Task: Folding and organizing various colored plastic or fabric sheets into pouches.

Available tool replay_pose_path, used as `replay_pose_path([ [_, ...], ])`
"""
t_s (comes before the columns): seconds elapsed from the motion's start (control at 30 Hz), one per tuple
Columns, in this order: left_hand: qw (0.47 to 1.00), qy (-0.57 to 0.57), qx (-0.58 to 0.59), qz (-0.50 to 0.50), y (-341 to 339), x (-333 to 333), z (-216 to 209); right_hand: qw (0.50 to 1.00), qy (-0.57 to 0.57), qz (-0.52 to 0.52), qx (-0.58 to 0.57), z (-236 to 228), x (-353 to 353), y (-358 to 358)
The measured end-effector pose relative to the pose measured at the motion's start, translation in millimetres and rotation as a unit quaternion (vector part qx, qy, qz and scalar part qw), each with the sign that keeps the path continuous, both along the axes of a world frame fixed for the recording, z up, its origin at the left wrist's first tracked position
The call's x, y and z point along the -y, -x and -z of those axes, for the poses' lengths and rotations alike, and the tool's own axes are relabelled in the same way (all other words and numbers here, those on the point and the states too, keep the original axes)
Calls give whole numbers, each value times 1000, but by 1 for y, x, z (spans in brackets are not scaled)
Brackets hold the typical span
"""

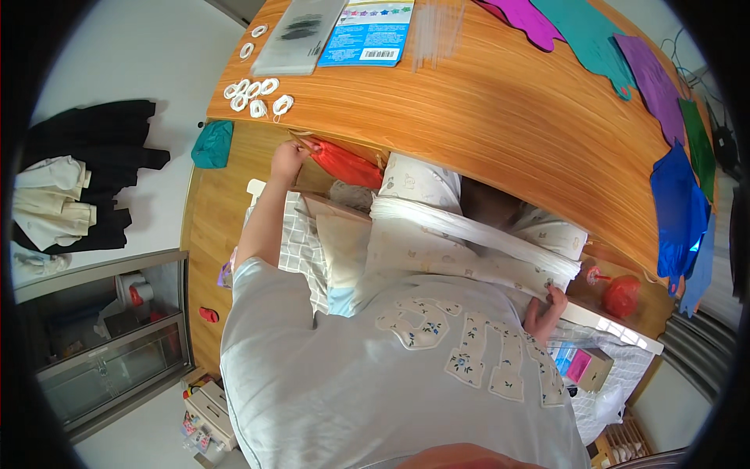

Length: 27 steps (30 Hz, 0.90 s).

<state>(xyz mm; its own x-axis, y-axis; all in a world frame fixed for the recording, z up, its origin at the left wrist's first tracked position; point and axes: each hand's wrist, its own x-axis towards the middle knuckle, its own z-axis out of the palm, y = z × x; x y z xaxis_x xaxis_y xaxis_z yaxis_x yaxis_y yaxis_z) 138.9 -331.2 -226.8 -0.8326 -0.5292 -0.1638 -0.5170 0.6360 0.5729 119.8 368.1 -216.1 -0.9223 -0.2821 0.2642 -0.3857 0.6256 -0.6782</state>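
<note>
My left hand [290, 160] reaches under the table's front edge on the left. Its fingers are closed at the upper end of a shiny red plastic bag [349, 166], which slants down to the right below the tabletop. My right hand [545, 314] lies against my thigh on pale patterned trousers [422, 244], thumb and fingers apart, and nothing shows in it. A white cloth band [476, 230] stretches across my lap. Above my left hand, several small coils of white cord [254, 90] lie on the wooden tabletop [469, 102].
A clear plastic sleeve [293, 35], a blue printed packet [366, 35] and clear strips [436, 35] lie at the back. Coloured foil shapes [673, 211] line the table's right edge. Low right, another red bag [621, 295] and a small box [587, 367] sit beside me.
</note>
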Motion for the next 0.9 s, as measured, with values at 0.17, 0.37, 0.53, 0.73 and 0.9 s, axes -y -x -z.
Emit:
replay_pose_path([
  [0.17,981,166,40,90,-11,36,28,1000,13,2,-14,-5,4,1],
  [0.37,999,46,13,-2,-20,30,36,1000,16,0,9,-1,1,1],
  [0.53,996,-58,60,-17,-20,31,24,1000,16,-4,16,-1,0,0],
  [0.73,995,-79,51,-37,-14,27,20,1000,17,4,-1,-5,2,1],
  [0.9,985,-130,-101,-52,-32,32,16,1000,23,3,16,-8,5,2],
])
